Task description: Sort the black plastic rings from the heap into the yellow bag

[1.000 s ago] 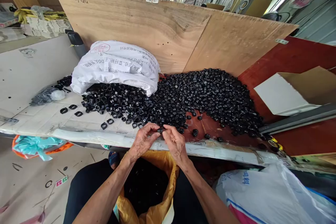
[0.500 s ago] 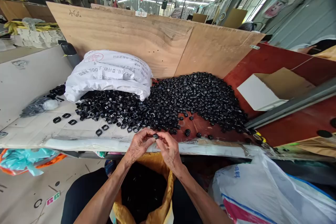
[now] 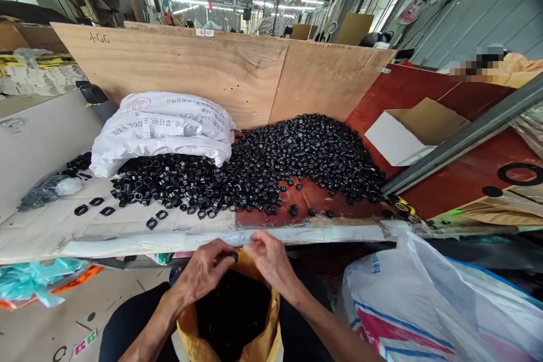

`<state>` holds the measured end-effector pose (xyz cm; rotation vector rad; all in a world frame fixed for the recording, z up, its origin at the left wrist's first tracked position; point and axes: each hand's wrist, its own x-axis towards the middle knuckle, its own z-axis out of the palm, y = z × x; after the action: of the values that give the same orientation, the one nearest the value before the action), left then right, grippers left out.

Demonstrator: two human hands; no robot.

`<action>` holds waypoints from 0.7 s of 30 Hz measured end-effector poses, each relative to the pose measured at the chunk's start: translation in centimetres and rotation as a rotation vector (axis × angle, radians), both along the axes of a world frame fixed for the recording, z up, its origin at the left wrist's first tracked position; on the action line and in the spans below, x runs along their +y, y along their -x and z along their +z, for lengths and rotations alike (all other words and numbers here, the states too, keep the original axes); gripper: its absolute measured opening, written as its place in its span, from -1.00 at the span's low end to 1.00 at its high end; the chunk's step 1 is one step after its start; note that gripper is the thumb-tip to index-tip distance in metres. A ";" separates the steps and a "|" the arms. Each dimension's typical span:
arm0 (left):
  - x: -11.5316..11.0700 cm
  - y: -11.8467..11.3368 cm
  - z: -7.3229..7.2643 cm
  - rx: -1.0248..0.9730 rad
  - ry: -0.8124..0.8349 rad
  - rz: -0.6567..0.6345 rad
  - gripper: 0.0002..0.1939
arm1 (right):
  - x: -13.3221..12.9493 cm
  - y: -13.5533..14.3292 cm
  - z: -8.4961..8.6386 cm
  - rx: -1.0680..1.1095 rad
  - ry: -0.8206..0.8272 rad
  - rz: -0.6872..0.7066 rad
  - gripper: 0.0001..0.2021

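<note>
My left hand (image 3: 206,268) is closed on a small black part (image 3: 235,257) at its fingertips, above the left rim of a yellow sack (image 3: 190,331) with a dark inside. To the right, my right hand (image 3: 271,263) is held over the sack's far right rim, thumb and fingertips together; whether anything is between them is too small to tell. Beyond the table's front edge lie a pile of black rings (image 3: 169,181) on the left and a large heap of small black round parts (image 3: 314,147) on the right.
A white printed sack (image 3: 161,130) rests behind the rings. An open carton (image 3: 418,130) stands at the right beside a metal bar (image 3: 466,138). Wooden boards (image 3: 178,68) wall the table's back. A large white bag (image 3: 394,294) is at the lower right.
My hands have come apart and dropped from the table edge toward the yellow sack. The black part that was between both hands is now in my left hand. The view has shifted.
</note>
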<state>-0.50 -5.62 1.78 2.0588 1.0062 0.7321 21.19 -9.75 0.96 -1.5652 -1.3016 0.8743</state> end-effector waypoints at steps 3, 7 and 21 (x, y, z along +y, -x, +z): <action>2.3 0.5 0.2 0.056 -0.059 0.419 -0.83 | 2.1 -3.9 -0.4 -0.410 -0.309 -0.215 -0.75; 4.7 -0.6 -0.3 0.286 -0.240 0.648 -0.76 | 5.0 -6.1 -2.0 -0.593 -0.377 -0.156 -0.72; 4.9 -2.7 -1.6 0.260 -0.420 0.414 -0.82 | 5.7 -2.9 -0.8 -0.302 -0.362 -0.014 -0.86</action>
<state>2.16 -0.75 0.18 2.3739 1.5655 0.9672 24.13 -4.10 0.16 -1.4471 -1.5599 0.3701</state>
